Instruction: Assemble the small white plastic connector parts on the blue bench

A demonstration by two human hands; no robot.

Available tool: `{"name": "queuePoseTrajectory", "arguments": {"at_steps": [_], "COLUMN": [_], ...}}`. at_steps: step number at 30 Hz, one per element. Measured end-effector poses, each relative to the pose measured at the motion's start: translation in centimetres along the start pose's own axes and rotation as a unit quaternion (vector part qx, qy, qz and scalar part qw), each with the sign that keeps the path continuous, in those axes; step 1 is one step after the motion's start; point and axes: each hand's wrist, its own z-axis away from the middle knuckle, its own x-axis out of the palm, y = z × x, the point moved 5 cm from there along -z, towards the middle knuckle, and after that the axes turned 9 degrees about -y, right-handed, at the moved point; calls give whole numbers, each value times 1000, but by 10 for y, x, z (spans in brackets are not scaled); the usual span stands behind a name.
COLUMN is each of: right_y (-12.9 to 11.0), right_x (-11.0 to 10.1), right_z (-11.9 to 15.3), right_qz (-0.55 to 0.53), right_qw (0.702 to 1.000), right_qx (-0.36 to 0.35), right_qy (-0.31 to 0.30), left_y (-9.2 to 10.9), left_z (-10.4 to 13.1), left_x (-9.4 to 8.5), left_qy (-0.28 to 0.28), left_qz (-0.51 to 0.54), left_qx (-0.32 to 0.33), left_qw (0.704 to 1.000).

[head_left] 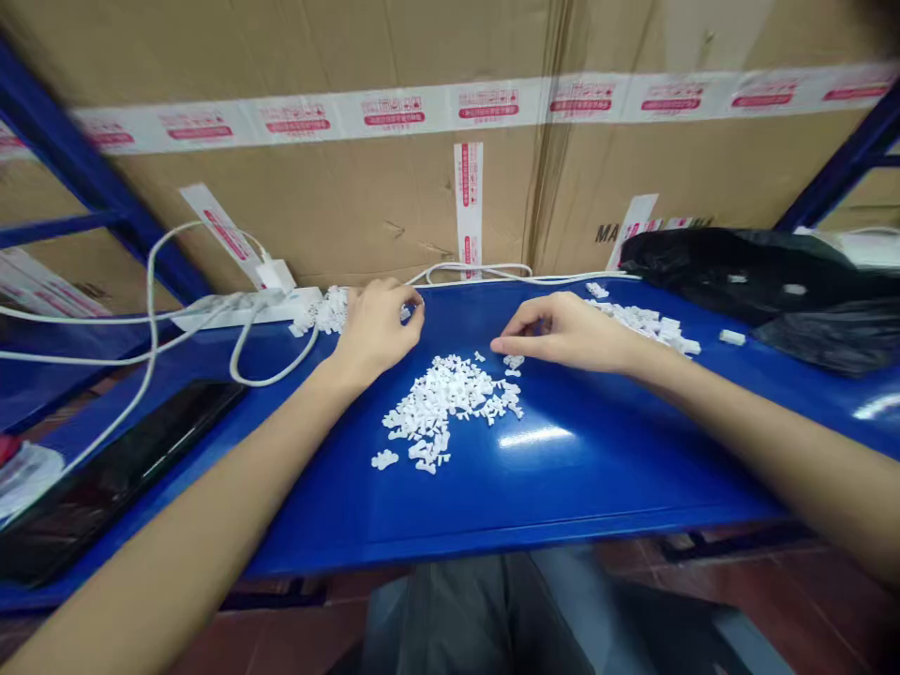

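Note:
My left hand (383,328) is above the far part of the blue table with its fingers curled. A white speck shows inside the curl, but I cannot tell if it is held. Beside its wrist side lies a heap of small white plastic pieces (330,311). My right hand (573,333) is bent into a pinch, thumb and index tips close together, just over a few stray pieces (513,364). Anything between those tips is too small to make out. In front of and between both hands spreads a loose pile of small white plastic pieces (450,394).
Another group of white pieces (653,326) lies behind my right wrist, near a black plastic bag (731,281). At left are a white power strip (246,309) with looping cables and a black phone-like slab (119,478). Taped cardboard (316,197) stands along the blue table's (597,469) back.

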Motion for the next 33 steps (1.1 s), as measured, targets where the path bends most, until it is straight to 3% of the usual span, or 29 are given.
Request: {"name": "queuePoseTrajectory", "arguments": {"at_steps": [3,6,9,12,19,25,29,33], "right_y": [-6,-6,1,4,-2,-5,-13,-18], "right_x": [-1,-7,-11,-10,-1,0,-1,2], "right_z": [2,4,5,5,5,4,5,4], "right_qz": [24,46,63,73,99,50,13,22], "right_qw": [999,998,997,995,994,998,997,994], "right_qx": [-23,-26,5,24,8,-24,-66,-91], "right_qy": [-26,-36,-46,-64,-46,-5,28,64], "left_y": [9,28,46,54,54,61,56,50], "left_z": [-2,0,5,8,10,14,13,9], "left_x": [7,16,21,21,18,16,15,11], "left_qy": [-51,-129,-191,-218,-211,-203,-195,-144], "left_qz": [108,223,252,236,161,105,175,301], "left_qx": [50,99,127,153,175,179,117,53], "left_qw": [992,961,940,934,948,957,958,941]}}
